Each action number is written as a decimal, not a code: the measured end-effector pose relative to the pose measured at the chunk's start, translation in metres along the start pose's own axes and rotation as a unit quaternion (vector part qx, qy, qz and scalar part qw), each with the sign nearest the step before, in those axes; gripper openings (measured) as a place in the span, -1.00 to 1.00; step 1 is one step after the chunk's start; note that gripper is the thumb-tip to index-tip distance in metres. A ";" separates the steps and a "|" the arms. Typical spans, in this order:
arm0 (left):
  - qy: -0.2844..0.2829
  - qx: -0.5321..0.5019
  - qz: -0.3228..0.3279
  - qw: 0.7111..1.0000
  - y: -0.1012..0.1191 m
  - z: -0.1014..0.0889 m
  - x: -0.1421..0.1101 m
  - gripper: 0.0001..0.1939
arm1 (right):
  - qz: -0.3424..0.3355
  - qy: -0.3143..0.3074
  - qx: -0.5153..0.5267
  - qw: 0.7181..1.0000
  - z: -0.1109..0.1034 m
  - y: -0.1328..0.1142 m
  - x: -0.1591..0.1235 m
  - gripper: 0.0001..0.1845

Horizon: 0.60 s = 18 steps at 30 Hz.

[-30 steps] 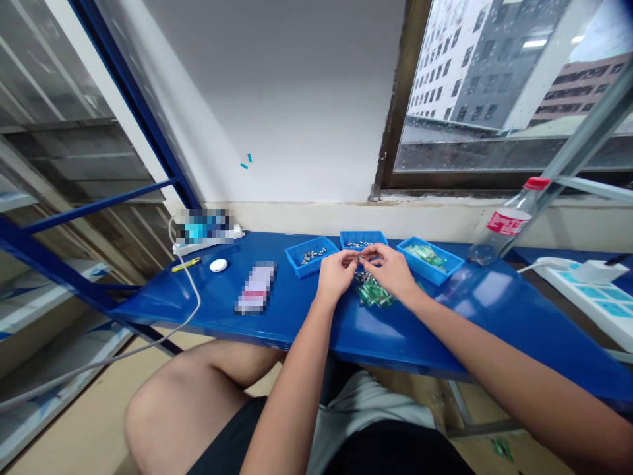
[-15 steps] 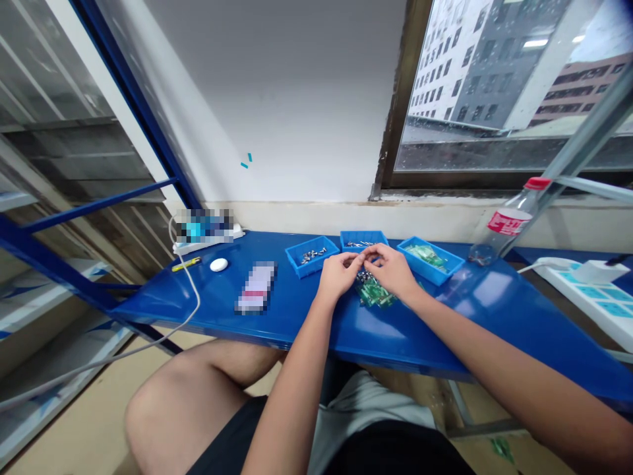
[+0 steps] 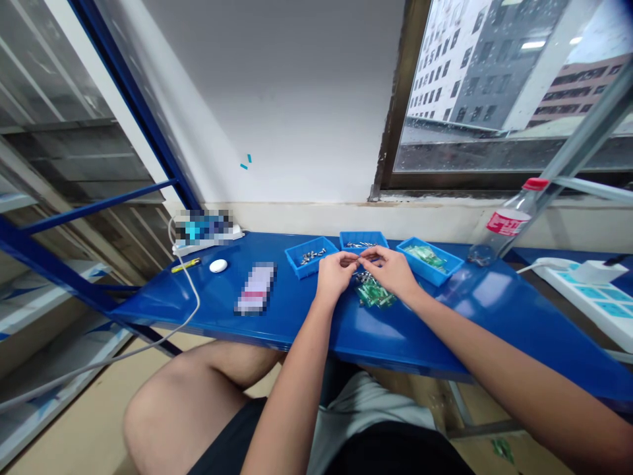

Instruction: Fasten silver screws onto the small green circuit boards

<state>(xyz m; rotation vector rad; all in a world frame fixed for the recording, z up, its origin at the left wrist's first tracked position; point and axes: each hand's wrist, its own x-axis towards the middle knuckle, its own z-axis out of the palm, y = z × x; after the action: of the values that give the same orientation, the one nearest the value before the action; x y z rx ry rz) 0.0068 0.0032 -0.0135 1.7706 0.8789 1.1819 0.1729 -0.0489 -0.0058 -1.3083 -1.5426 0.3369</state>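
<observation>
Fingertips of both hands sit slightly lower and nearer the worktop's front edge than half a second ago; trays and pile hold their places. Judgement: a small adjustment of finger position within the same close handwork. Left hand (image 3: 335, 276) and right hand (image 3: 390, 267), two in all: fingers bent, tips meeting in a narrow pinch. Cannot tell what, if anything, is between them.

Pile of small green and metal pieces (image 3: 376, 292), one: lies on the worktop (image 3: 291, 310), partly behind the right hand; pieces too small to count.

Blue trays, three: left tray (image 3: 301, 271), short metal pieces; middle tray (image 3: 363, 235), thin metal pieces, partly hidden by fingers; right tray (image 3: 418, 268), pale green pieces. Contents uncountable.

Farther out: one bottle (image 3: 509, 222), one pixelated flat object (image 3: 257, 288), one white oval case (image 3: 218, 266), one yellow tool (image 3: 186, 265), two power strips (image 3: 588, 290).
</observation>
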 end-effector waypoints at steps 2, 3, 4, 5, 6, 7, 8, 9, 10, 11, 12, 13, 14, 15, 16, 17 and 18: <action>0.007 -0.011 0.002 1.000 0.001 0.000 0.001 -0.86 | 0.009 -0.001 0.017 1.000 0.001 0.001 0.000 -0.81; 0.010 -0.017 0.004 1.000 0.001 0.000 0.001 -0.84 | 0.013 -0.005 0.026 1.000 0.001 0.001 0.000 -0.80; 0.009 -0.024 0.005 1.000 0.001 0.000 0.001 -0.82 | 0.014 -0.011 0.033 0.999 0.001 0.001 0.001 -0.79; 0.006 -0.030 0.004 1.000 0.000 0.000 0.002 -0.80 | 0.013 -0.020 0.037 0.999 0.001 0.001 0.001 -0.77; 0.003 -0.035 0.004 0.999 0.000 0.000 0.002 -0.78 | 0.010 -0.027 0.037 0.999 0.002 0.001 0.001 -0.74; -0.001 -0.037 0.002 0.999 0.000 0.000 0.002 -0.76 | 0.004 -0.031 0.030 0.999 0.002 0.001 0.001 -0.72; -0.004 -0.036 0.002 0.999 0.000 0.000 0.002 -0.76 | -0.004 -0.030 0.015 0.999 0.002 0.001 0.001 -0.71; -0.005 -0.030 0.003 1.000 0.000 0.000 0.001 -0.76 | -0.014 -0.024 -0.003 1.000 0.002 0.002 0.001 -0.72; -0.005 -0.021 0.005 1.000 0.001 0.001 0.001 -0.77 | -0.023 -0.018 -0.021 0.999 0.001 0.002 0.001 -0.74; -0.004 -0.007 0.006 1.000 0.002 0.000 0.000 -0.80 | -0.029 -0.013 -0.036 0.999 0.001 0.003 0.001 -0.76; -0.003 0.007 0.007 1.000 0.003 0.000 -0.001 -0.82 | -0.031 -0.008 -0.045 0.998 0.001 0.004 0.001 -0.79; -0.004 0.022 0.006 1.000 0.004 0.000 -0.002 -0.82 | -0.029 -0.007 -0.046 0.998 0.001 0.004 0.001 -0.81; -0.007 0.035 0.004 0.999 0.005 -0.001 -0.003 -0.78 | -0.024 -0.006 -0.040 0.999 0.001 0.005 0.001 -0.82; -0.011 0.047 0.000 0.999 0.006 -0.001 -0.003 -0.74 | -0.018 -0.008 -0.029 0.999 0.001 0.005 0.001 -0.83; -0.018 0.057 -0.002 0.998 0.007 -0.002 -0.004 -0.72 | -0.014 -0.011 -0.017 1.000 0.001 0.006 0.001 -0.83; -0.025 0.062 -0.005 0.998 0.007 -0.002 -0.004 -0.72 | -0.014 -0.014 -0.007 1.000 0.001 0.006 0.001 -0.82; -0.031 0.063 -0.008 0.997 0.007 -0.003 -0.004 -0.73 | -0.017 -0.019 -0.001 1.000 0.001 0.006 0.001 -0.82</action>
<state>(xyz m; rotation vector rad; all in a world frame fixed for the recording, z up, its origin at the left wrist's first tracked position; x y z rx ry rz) 0.0040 -0.0022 -0.0084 1.8872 0.9485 1.0761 0.1757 -0.0461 -0.0101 -1.2824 -1.5956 0.3413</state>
